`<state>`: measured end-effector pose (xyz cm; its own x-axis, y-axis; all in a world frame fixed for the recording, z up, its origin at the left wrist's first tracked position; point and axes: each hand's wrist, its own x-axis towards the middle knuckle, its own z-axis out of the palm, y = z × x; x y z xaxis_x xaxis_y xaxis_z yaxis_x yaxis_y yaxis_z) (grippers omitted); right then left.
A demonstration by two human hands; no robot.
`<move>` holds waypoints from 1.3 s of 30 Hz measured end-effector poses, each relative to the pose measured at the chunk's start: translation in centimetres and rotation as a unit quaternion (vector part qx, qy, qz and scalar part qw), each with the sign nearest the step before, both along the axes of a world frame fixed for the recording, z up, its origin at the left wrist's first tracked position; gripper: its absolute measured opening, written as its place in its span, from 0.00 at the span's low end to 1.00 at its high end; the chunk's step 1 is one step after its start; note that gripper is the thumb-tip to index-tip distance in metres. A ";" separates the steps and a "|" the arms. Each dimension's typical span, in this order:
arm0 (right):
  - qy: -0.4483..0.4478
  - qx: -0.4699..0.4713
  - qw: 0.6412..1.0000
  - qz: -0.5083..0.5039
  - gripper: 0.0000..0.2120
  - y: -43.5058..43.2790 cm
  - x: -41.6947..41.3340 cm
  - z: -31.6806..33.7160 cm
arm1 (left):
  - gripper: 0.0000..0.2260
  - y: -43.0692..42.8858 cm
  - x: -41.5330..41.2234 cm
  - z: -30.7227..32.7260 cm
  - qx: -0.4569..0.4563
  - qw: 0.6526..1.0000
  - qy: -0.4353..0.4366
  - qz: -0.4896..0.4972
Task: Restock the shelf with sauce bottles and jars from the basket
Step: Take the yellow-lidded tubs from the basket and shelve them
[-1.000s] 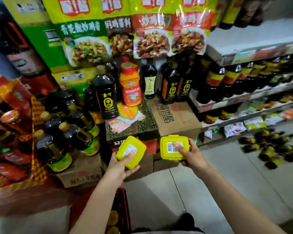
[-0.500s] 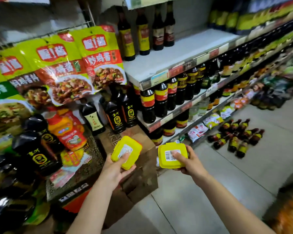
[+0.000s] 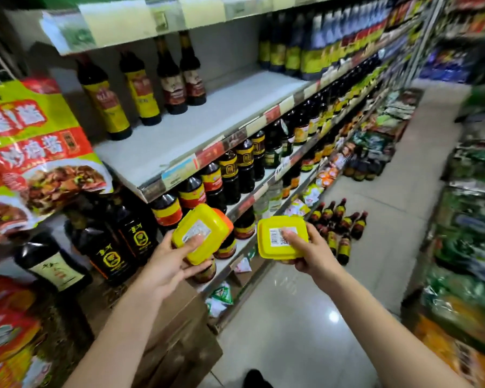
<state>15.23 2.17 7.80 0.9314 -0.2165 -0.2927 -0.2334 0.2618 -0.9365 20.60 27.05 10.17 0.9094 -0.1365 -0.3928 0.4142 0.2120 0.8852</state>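
Each hand, left hand [image 3: 163,268] and right hand [image 3: 310,252], held a yellow tub [image 3: 200,233], fingers curled around it, before the shelf [image 3: 196,130].

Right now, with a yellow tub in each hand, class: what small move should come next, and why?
Probably raise the left hand and its yellow tub toward the white shelf, mostly bare in front of four bottles; the right hand holds a second tub to follow.

Single head-worn wide-angle view, forward and downward, shelf [image 3: 207,127] near on the left
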 end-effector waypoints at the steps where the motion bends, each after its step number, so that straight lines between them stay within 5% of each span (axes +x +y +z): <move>1: -0.005 -0.004 1.000 -0.002 0.12 -0.5 1.4 0.6 | 0.13 -0.3 1.4 0.7 -0.005 1.000 -0.007 -0.014; 5: -0.024 -0.038 0.999 0.007 0.12 -1.8 6.4 3.0 | 0.25 -0.6 6.4 3.7 -0.018 0.997 -0.037 -0.060; 8: -0.047 -0.070 0.996 0.041 0.20 -2.4 9.9 5.1 | 0.29 -0.5 9.7 6.0 -0.015 0.996 -0.050 -0.070; 26: -0.100 -0.042 0.960 0.258 0.09 -0.7 32.4 13.3 | 0.19 1.2 20.4 12.2 0.124 0.985 -0.068 0.100; 31: -0.073 -0.043 0.949 0.303 0.09 0.6 37.1 13.6 | 0.06 1.2 22.3 12.5 0.137 0.976 -0.033 0.168; 39: -0.043 -0.065 0.918 0.388 0.11 5.1 42.8 13.6 | 0.14 3.6 25.4 12.9 0.165 0.964 0.028 0.204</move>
<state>58.07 7.31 21.36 0.8379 0.4949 -0.2300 -0.2267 -0.0677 -0.9716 46.01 30.68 23.06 0.8368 0.3703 -0.4034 0.4050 0.0774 0.9111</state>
